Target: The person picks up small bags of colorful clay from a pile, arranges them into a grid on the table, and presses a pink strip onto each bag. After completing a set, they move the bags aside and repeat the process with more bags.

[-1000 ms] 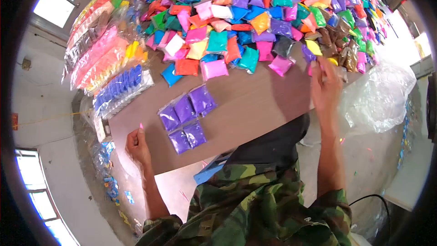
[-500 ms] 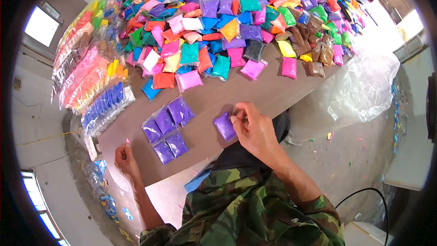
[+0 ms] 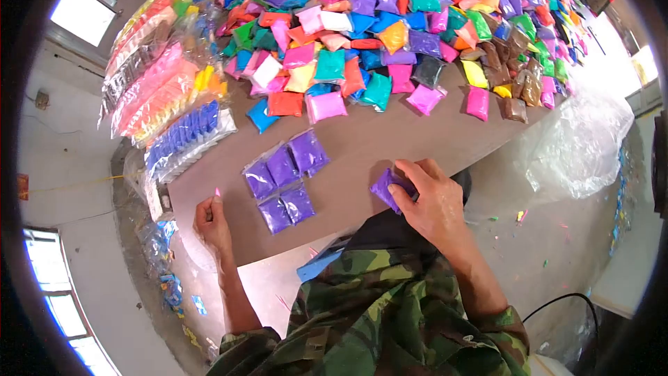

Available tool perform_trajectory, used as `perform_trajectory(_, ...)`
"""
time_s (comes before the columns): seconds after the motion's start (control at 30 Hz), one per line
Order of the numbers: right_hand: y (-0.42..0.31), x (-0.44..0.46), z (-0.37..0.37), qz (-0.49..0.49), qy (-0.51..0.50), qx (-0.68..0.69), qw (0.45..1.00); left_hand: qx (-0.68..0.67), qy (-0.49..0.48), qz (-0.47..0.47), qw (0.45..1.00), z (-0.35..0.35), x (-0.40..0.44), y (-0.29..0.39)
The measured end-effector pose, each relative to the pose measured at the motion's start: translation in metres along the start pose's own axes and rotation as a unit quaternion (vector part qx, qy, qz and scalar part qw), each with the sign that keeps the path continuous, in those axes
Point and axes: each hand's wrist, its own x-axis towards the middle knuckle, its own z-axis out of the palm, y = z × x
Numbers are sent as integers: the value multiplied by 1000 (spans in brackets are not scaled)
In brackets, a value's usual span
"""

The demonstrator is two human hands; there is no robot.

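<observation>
Head view: the right hand (image 3: 433, 198) has its thumb and fingers closed on a purple packet (image 3: 387, 190) at the near edge of the worktop (image 3: 362, 150). Right of the purple group (image 3: 287, 179), five packets in two rows, sits that held packet. Left of the group, the left hand (image 3: 213, 223) is curled, a small pink piece (image 3: 217, 192) at its fingertips. Beyond the group spreads a colourful heap of packets (image 3: 390, 35).

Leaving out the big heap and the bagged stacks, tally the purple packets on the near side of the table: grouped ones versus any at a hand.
Grouped purple packets: 5
Purple packet at the right hand: 1
Total: 6
</observation>
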Motion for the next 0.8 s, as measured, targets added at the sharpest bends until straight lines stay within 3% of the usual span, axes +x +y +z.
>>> perform_trajectory(0.27,0,4,24,11,98,-96,990,-13,-5,3,1000,0,-1,5)
perform_trajectory(0.5,-15,-9,6,82,26,-64,994,-10,-6,20,1000,-1,-2,5)
perform_trajectory(0.6,-7,-6,-3,-60,87,-38,994,-3,-18,11,1000,-1,2,-4)
perform_trajectory(0.7,10,6,-6,-218,51,-61,973,-4,-22,3,1000,0,3,-10)
perform_trajectory(0.8,25,7,1,-246,38,-68,966,5,-6,31,999,2,2,-8)
